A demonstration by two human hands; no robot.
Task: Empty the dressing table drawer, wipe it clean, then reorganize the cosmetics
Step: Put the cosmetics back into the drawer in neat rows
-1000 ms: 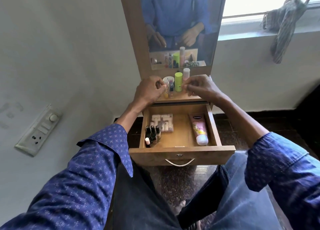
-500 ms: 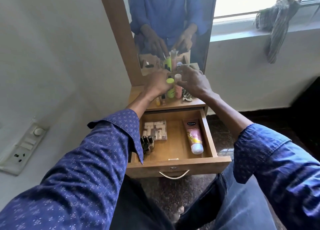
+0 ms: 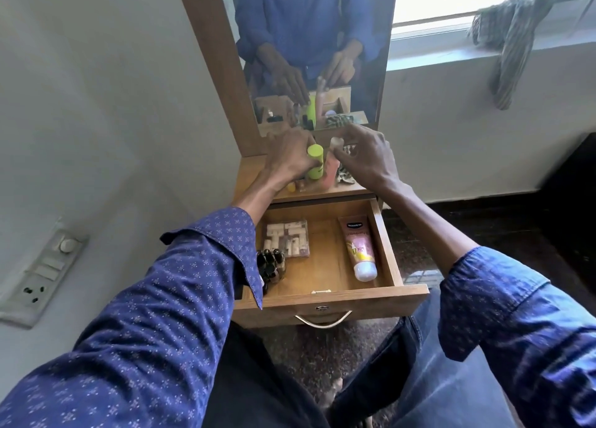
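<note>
1. Already, dark nail-polish bottles, a clear lipstick box and a pink lotion tube lie in the open wooden drawer.
2. Left hand grips a lime-green bottle on the tabletop.
3. Right hand pinches a white-capped pink bottle; reorganizing seems unfinished.

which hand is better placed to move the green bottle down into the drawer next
Left. The left hand is already against the green bottle on the tabletop, while the right hand is busy at the pink tube beside it.
</note>
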